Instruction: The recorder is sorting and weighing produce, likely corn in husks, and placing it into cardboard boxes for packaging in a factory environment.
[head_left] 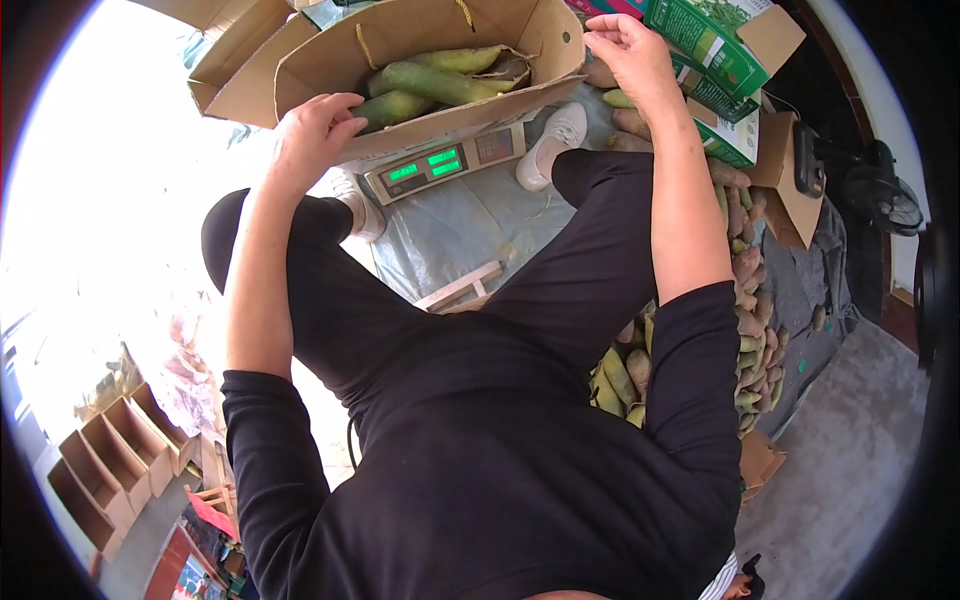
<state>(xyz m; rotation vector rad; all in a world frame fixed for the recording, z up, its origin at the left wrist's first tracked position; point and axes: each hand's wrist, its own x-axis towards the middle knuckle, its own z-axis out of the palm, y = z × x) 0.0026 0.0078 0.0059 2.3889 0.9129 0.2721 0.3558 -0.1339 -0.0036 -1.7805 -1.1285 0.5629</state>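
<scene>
A long brown cardboard box (430, 135) with yellow rope handles stands on a digital scale (440, 160) between my feet, holding several long green radishes (440, 82). My left hand (318, 138) is closed over its near left rim, fingertips beside the end of a radish. At the opposite end, my right hand (635, 62) has its fingers partly stretched and apart, their tips at the upper edge of the box's right side. Whether those tips press on the cardboard is hard to tell.
Radishes and brownish roots (755, 300) lie piled along my right side. Green printed cartons (715, 50) are at upper right, near a black fan (880, 190). Another open box (245, 60) adjoins at upper left; several tall empty boxes (120, 455) stand lower left. A small wooden frame (460, 288) lies below me.
</scene>
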